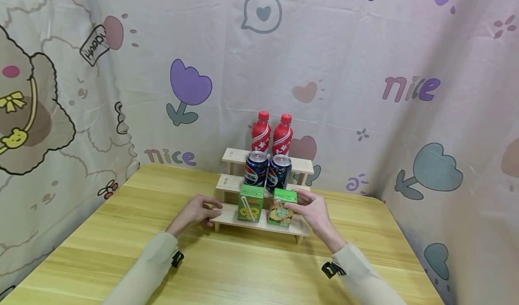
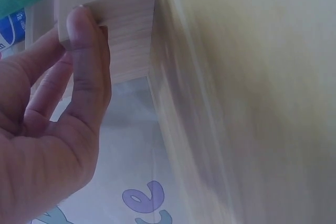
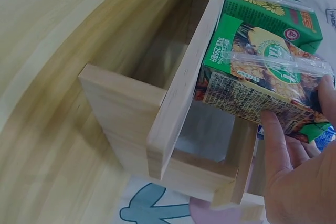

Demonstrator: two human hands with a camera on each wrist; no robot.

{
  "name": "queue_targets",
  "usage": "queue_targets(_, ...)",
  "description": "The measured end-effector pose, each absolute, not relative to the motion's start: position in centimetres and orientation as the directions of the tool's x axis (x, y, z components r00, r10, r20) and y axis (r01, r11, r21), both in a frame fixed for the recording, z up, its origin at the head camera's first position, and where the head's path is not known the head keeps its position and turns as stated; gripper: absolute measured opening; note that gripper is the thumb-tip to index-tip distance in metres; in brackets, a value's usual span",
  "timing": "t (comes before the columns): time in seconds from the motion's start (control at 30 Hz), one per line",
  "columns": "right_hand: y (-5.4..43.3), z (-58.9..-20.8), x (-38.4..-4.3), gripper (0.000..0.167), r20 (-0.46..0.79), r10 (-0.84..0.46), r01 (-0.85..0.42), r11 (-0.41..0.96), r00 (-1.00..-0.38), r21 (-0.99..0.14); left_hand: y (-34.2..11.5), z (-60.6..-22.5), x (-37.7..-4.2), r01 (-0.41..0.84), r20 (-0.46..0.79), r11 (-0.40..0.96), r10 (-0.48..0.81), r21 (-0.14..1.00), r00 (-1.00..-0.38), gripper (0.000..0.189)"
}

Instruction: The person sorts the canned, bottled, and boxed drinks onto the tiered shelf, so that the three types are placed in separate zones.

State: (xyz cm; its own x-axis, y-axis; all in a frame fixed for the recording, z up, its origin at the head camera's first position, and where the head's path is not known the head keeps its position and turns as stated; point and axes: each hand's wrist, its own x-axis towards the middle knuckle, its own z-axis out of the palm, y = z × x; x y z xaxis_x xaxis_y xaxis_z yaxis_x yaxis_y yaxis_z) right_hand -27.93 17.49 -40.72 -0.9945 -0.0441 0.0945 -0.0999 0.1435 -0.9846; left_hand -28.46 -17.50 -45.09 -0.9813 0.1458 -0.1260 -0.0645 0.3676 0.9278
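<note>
A three-step wooden display rack [image 1: 261, 224] stands on the table. My left hand [image 1: 198, 210] pinches the left end of its lowest step; the left wrist view shows fingers [image 2: 86, 72] against the wooden end. On that step, my right hand [image 1: 314, 209] holds the right-hand juice carton [image 1: 280, 212], thumb at the front, fingers along its side. This carton [image 3: 262, 72] has a pineapple picture and a straw in clear wrap. Left of it stands a green juice carton [image 1: 250, 203] with yellow flowers, apart from both hands.
Two dark blue cola cans [image 1: 256, 169] stand on the middle step. Two red-labelled bottles [image 1: 261, 134] occupy the top step. The wooden table [image 1: 243, 269] reaches back to a printed cloth [image 1: 243, 70] hanging behind and at both sides.
</note>
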Motion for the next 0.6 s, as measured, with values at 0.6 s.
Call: queue_targets(0.6, 15.9, -40.6, -27.9, 0.058, 0.103, -0.032, -0.108, 0.222, -0.994, -0.969, -17.7, -45.5, -28.5, -0.072, -0.13, 0.371, 0.134, 0.926, -0.982, 0.029)
